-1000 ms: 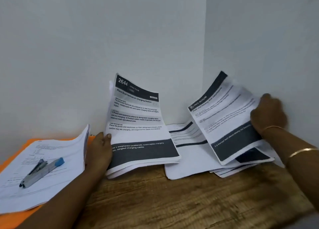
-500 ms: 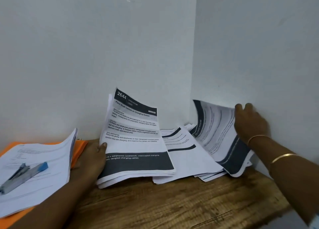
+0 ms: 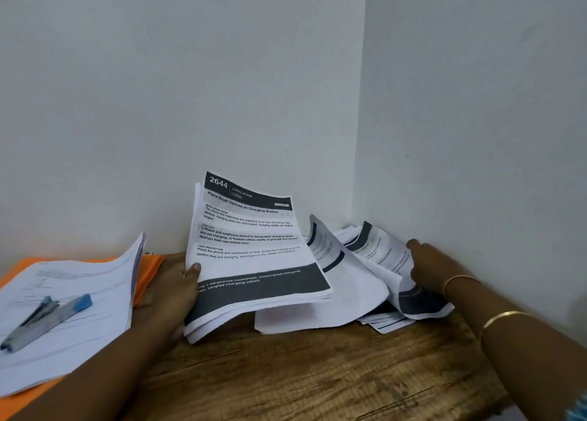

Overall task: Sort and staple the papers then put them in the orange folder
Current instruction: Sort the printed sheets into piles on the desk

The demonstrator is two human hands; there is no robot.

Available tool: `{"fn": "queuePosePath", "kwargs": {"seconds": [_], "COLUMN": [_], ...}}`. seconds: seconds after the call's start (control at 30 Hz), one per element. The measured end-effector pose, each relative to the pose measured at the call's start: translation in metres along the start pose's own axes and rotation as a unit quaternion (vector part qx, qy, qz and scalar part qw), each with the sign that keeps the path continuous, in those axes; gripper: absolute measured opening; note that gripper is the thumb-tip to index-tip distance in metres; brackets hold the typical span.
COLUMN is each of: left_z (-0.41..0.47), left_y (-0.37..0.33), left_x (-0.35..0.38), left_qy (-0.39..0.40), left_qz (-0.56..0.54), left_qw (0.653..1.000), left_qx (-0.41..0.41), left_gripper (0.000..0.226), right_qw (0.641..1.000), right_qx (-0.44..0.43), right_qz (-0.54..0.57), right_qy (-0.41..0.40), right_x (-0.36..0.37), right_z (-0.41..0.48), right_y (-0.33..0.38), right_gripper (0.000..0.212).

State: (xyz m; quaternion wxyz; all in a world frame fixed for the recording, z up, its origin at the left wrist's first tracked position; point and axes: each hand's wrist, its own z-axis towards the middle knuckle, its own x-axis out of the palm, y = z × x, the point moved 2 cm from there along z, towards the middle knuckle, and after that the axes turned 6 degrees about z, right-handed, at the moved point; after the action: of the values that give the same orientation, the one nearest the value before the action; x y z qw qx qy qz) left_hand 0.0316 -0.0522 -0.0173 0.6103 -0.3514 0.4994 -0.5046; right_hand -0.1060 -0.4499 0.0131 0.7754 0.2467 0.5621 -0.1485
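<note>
Head view: the left hand (image 3: 168, 297) props up a thick stack of printed sheets (image 3: 254, 249) headed "2644 – Place Small Devices on Charging Station". Its grip is clasped round the stack's left edge, thumb on the front page, and the stack's lower edge rests on the wooden worktop (image 3: 317, 376). At about 3 o'clock from the stack, loose papers (image 3: 349, 297) lie fanned into the wall corner. The right hand (image 3: 435, 271), with bangles (image 3: 505, 317) on the wrist, lies on a curled sheet (image 3: 386, 255) on that pile; I cannot tell whether its grip pinches the sheet or only presses it. At 9 o'clock the orange folder (image 3: 149, 271) lies flat, carrying a paper bundle (image 3: 82, 293) with a stapler (image 3: 44, 320) on top.
</note>
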Motion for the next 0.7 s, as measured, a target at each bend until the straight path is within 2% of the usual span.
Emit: {"fn": "queuePosePath", "kwargs": {"seconds": [0.1, 0.17, 0.23, 0.27, 0.33, 0.4, 0.43, 0.5, 0.6, 0.63, 0.7], "left_z": [0.003, 0.003, 0.004, 0.005, 0.005, 0.006, 0.007, 0.008, 0.01, 0.011, 0.012], "left_y": [0.004, 0.005, 0.005, 0.005, 0.005, 0.005, 0.005, 0.006, 0.008, 0.008, 0.01], "left_x": [-0.002, -0.001, -0.001, 0.0, -0.001, -0.001, -0.002, -0.004, -0.005, -0.005, -0.007], "left_qy": [0.001, 0.0, -0.006, -0.009, -0.013, -0.016, -0.02, -0.028, -0.029, -0.029, -0.03], "left_qz": [0.007, 0.012, 0.014, 0.014, 0.014, 0.012, 0.013, 0.011, 0.006, 0.006, 0.006], "left_qw": [1.0, 1.0, 1.0, 1.0, 1.0, 0.999, 0.999, 0.999, 0.999, 0.999, 0.999], "left_qx": [-0.022, -0.022, -0.02, -0.021, -0.023, -0.026, -0.026, -0.027, -0.033, -0.034, -0.037], "left_gripper": [0.03, 0.03, 0.03, 0.03, 0.03, 0.03, 0.031, 0.031, 0.032, 0.032, 0.033], "right_qw": [0.99, 0.961, 0.947, 0.954, 0.983, 0.968, 0.953, 0.943, 0.968, 0.971, 0.962], "right_qx": [-0.026, -0.063, -0.109, -0.122, -0.108, -0.089, -0.089, -0.089, -0.076, -0.069, -0.06], "right_qz": [-0.138, -0.264, -0.282, -0.244, -0.03, 0.205, 0.274, 0.32, 0.229, 0.209, 0.248], "right_qy": [0.014, -0.046, -0.109, -0.127, -0.146, -0.113, -0.094, -0.034, 0.076, 0.092, 0.1], "right_x": [0.007, 0.006, 0.005, 0.005, 0.002, 0.0, -0.003, -0.006, 0.007, 0.013, 0.02], "right_z": [-0.006, -0.011, -0.012, -0.01, -0.006, -0.006, -0.006, -0.009, -0.007, -0.006, -0.006], "right_y": [0.002, 0.006, 0.018, 0.025, 0.039, 0.054, 0.063, 0.081, 0.098, 0.102, 0.109], "right_gripper": [0.05, 0.054, 0.047, 0.041, 0.027, 0.029, 0.034, 0.041, 0.039, 0.04, 0.043]}}
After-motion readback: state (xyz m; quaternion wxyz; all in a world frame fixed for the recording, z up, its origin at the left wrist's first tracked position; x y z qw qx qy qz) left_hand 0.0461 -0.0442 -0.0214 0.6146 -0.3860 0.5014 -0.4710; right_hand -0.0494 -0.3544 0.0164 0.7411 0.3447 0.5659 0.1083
